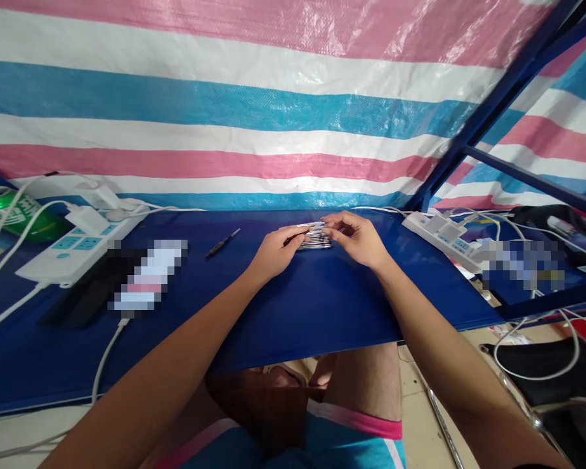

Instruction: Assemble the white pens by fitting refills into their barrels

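Observation:
A flat row of slim, shiny sticks [316, 242], clear with dark lines like pens or pen refills, lies on the blue tabletop [317, 299] between my hands. My left hand [277, 249] is closed at the row's left end, with a slim dark pen-like piece showing at its fingertips. At the row's upper right, my right hand [357, 238] has thumb and fingers drawn together in a pinch; what sits in them is too small to name. A dark pen [223, 243] lies apart, left of my left hand.
At the left are a white power strip [81, 244] with plugs, a green can [24, 218] on its side and a blurred-out phone [149, 277] on a cable. Another power strip [444, 240] stands at the right, beside a blue metal frame [469, 146] and loose cables.

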Available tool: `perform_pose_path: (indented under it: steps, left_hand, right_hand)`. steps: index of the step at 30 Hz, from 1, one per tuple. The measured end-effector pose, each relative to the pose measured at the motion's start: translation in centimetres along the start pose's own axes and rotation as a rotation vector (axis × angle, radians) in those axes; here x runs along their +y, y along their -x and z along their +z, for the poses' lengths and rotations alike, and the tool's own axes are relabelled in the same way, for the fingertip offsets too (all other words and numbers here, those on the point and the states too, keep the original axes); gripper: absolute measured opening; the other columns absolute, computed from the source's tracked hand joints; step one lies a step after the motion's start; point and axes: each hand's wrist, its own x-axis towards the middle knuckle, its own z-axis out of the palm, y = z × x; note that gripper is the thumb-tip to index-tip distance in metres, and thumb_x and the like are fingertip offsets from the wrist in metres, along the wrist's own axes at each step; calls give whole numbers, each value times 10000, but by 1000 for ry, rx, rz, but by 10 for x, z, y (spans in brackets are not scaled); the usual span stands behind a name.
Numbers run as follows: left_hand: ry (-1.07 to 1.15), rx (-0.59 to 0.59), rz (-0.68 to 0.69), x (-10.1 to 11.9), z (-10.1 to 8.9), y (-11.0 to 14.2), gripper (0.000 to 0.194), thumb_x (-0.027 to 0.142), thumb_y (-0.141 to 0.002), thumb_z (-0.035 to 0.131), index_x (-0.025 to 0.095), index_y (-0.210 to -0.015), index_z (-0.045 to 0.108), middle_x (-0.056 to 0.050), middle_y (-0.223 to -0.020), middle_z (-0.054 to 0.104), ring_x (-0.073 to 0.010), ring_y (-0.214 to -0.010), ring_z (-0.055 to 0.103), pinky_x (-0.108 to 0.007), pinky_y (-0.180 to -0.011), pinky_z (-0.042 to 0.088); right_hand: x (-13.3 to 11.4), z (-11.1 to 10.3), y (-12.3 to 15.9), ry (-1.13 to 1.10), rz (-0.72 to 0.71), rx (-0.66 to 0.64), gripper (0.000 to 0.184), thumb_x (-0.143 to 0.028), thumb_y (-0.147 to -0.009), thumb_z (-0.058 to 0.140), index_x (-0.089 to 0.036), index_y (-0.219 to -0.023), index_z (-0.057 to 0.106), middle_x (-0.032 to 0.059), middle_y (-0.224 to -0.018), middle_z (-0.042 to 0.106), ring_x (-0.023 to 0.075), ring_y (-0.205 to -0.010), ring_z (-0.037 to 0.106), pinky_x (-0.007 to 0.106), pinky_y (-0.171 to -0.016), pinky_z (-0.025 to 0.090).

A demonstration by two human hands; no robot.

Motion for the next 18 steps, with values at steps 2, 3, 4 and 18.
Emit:
perform_pose_path:
  steps: [2, 3, 4, 18]
  left_hand:
    - [-18, -9, -4, 0, 0, 0, 366, 394, -1038, 605, 252, -1324, 782, -66, -1370, 754, -280, -1288, 684, -422, -1163, 497]
    - [-26, -15, -3, 0, 0, 0, 352, 388, -1033, 609, 254, -1302, 792, -63, -1376, 751, -281, -1284, 687, -426, -1163, 499]
    - [-32, -20, -1, 0, 0, 0, 339, 382, -1030, 612, 255, -1283, 798, -59, -1378, 750, -281, -1274, 693, -429, -1161, 502]
    - [-73, -87, 57, 6, -5, 1, 306, 351, -997, 635, 262, -1221, 823, -53, -1274, 794, -270, -1179, 737, -411, -1083, 555]
  right_hand:
    - [1, 2, 1, 66, -24, 3, 329, -532, -930, 793, -259, -1114, 795, 65, -1020, 777, 220, -828, 696, 366, -723, 559]
    - [2, 3, 1, 93, -41, -5, 293, -511, -939, 787, -260, -1089, 793, 65, -1032, 781, 228, -852, 702, 372, -740, 559]
    - [2, 3, 1, 119, -63, -16, 259, -491, -950, 778, -261, -1068, 793, 66, -1041, 784, 234, -868, 704, 380, -759, 558]
    - [2, 2, 1, 119, -166, -153, 184, -415, -965, 763, -291, -1085, 827, 70, -1064, 778, 245, -913, 724, 396, -824, 572]
